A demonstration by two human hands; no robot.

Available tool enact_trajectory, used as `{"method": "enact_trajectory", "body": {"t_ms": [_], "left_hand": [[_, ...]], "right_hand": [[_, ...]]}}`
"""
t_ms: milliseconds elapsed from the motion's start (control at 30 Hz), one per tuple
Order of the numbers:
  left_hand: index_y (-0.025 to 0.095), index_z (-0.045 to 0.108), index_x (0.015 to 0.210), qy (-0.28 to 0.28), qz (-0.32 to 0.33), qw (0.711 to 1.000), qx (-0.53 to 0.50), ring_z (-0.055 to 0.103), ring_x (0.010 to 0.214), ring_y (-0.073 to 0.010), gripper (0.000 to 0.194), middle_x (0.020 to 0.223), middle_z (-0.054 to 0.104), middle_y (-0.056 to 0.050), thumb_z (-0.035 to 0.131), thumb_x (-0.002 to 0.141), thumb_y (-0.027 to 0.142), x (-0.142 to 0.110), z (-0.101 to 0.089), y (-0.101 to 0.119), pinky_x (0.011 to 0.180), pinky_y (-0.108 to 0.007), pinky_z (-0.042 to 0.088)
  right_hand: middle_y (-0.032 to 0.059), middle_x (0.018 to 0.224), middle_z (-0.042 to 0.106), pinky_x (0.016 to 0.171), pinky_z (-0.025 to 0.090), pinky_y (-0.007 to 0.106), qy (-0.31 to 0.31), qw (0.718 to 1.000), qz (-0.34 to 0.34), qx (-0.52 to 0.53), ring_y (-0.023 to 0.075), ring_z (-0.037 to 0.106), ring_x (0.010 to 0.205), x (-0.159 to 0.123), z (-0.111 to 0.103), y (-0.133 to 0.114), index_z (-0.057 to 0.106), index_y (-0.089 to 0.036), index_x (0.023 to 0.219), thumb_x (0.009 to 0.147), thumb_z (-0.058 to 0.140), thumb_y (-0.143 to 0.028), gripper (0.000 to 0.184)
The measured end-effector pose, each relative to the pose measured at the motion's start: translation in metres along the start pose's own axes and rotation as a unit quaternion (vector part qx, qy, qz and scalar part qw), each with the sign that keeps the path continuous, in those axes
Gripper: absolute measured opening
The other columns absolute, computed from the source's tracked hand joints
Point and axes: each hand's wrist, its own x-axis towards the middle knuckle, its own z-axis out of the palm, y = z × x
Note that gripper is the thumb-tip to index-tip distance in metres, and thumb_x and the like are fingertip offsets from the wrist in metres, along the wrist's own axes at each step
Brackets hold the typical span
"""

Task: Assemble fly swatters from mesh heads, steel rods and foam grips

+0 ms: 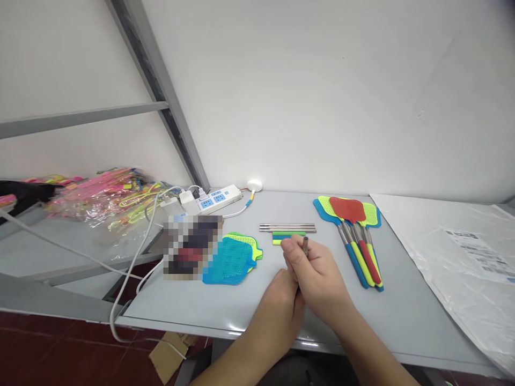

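Observation:
Above the front of the table my right hand (317,273) is closed around a thin metal tube (306,245), whose tip sticks up past the fingers. Just below and touching it, my left hand (281,297) is closed too; its grip is hidden. Behind the hands lie several silver metal rods (287,228) and a few coloured handle sleeves (287,234), partly covered by my right hand. To the left rests a small pile of blue and yellow-green fly swatter heads (231,260). Several whole fly swatters (358,241) with red, blue and yellow-green heads are stacked at the right.
A white power strip (213,199) with plugs and cables stands at the back left, near a round white device (254,185). A blurred-out object (193,247) lies in front. White plastic packaging (462,257) covers the right side. Bagged colourful goods (108,198) fill the left shelf.

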Motion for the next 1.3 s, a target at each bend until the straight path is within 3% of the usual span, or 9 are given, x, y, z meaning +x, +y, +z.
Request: {"method": "enact_trajectory", "body": {"t_ms": [100,300,533,800,1067,1300], "left_hand": [[0.021,0.049,0.133,-0.004,0.007,1.000,-0.029,0.056,0.117,-0.0222,0.040,0.122,0.062,-0.009,0.042,0.095,0.014,0.001,-0.001,0.000,0.107,-0.040,0.042],[0.022,0.052,0.129,-0.001,-0.006,0.999,-0.049,0.059,0.106,-0.0227,0.035,0.114,0.064,-0.008,0.040,0.097,0.017,-0.001,0.006,-0.005,0.096,-0.038,0.047],[0.020,0.056,0.125,-0.024,0.006,0.998,-0.052,0.058,0.098,-0.0246,0.033,0.110,0.066,-0.008,0.038,0.098,0.018,0.001,-0.003,0.004,0.087,-0.040,0.047],[0.020,0.056,0.127,0.001,0.009,0.997,-0.076,0.057,0.098,-0.0238,0.034,0.110,0.065,-0.008,0.038,0.098,0.017,0.001,0.003,-0.002,0.088,-0.039,0.046],[0.020,0.058,0.123,-0.019,0.015,0.997,-0.073,0.057,0.095,-0.0245,0.032,0.107,0.065,-0.009,0.037,0.099,0.022,0.001,-0.003,0.005,0.086,-0.039,0.045],[0.017,0.063,0.105,-0.041,-0.024,0.998,-0.042,0.058,0.090,-0.0257,0.021,0.096,0.065,-0.010,0.044,0.095,0.019,0.002,-0.008,0.010,0.086,-0.039,0.045]], "right_hand": [[-0.0059,0.059,0.030,0.051,0.025,0.026,0.004,1.000,-0.004,-0.010,0.0102,0.027,0.055,0.001,0.001,0.002,0.032,-0.022,0.061,0.093,0.049,-0.055,0.049],[-0.0060,0.060,0.031,0.052,0.025,0.026,0.002,1.000,-0.002,-0.022,0.0101,0.028,0.056,-0.003,-0.001,0.006,0.033,-0.022,0.062,0.094,0.048,-0.054,0.048],[-0.0065,0.058,0.030,0.053,0.026,0.027,0.005,1.000,0.009,-0.027,0.0101,0.027,0.055,-0.005,-0.003,0.010,0.033,-0.022,0.062,0.095,0.048,-0.054,0.048],[-0.0065,0.058,0.030,0.053,0.026,0.027,0.003,0.999,0.012,-0.040,0.0103,0.027,0.055,-0.007,-0.003,0.013,0.034,-0.022,0.062,0.094,0.048,-0.056,0.049],[-0.0063,0.058,0.030,0.053,0.025,0.027,0.007,0.998,0.012,-0.053,0.0105,0.027,0.056,-0.012,-0.006,0.017,0.033,-0.022,0.062,0.094,0.046,-0.059,0.050],[-0.0069,0.058,0.029,0.052,0.024,0.027,0.012,1.000,0.013,-0.007,0.0100,0.027,0.055,-0.008,-0.009,0.027,0.035,-0.022,0.065,0.095,0.049,-0.054,0.046]]}}
